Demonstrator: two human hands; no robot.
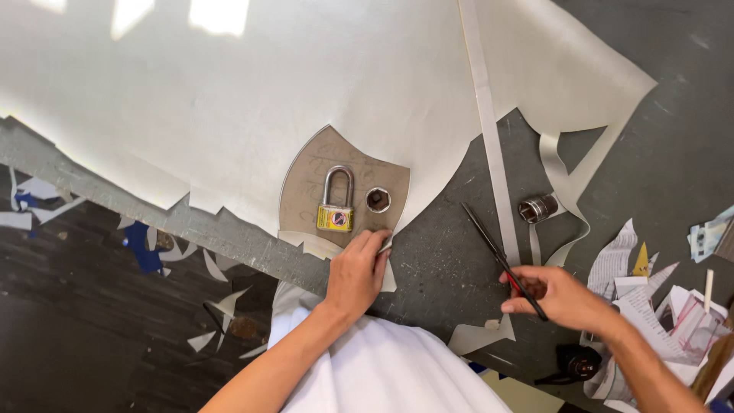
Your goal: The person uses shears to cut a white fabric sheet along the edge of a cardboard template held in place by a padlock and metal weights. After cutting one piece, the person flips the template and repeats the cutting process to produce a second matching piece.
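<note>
A large pale sheet [229, 99] covers most of the dark table [443, 252]. On it lies a brown card template [321, 172], weighted by a yellow padlock [336, 206] and a metal socket [378, 199]. My left hand [358, 271] presses flat on the lower edge of the template and the sheet, just below the padlock. My right hand [552, 297] holds a pair of scissors [497, 252] with black blades and red handles, the closed blades pointing up and left over the table.
A long cut strip [486, 130] runs down from the sheet. A second metal socket [539, 207] stands to the right. Paper scraps and cuttings [657, 298] pile at the right edge. More offcuts [214, 306] lie on the dark floor below the table edge.
</note>
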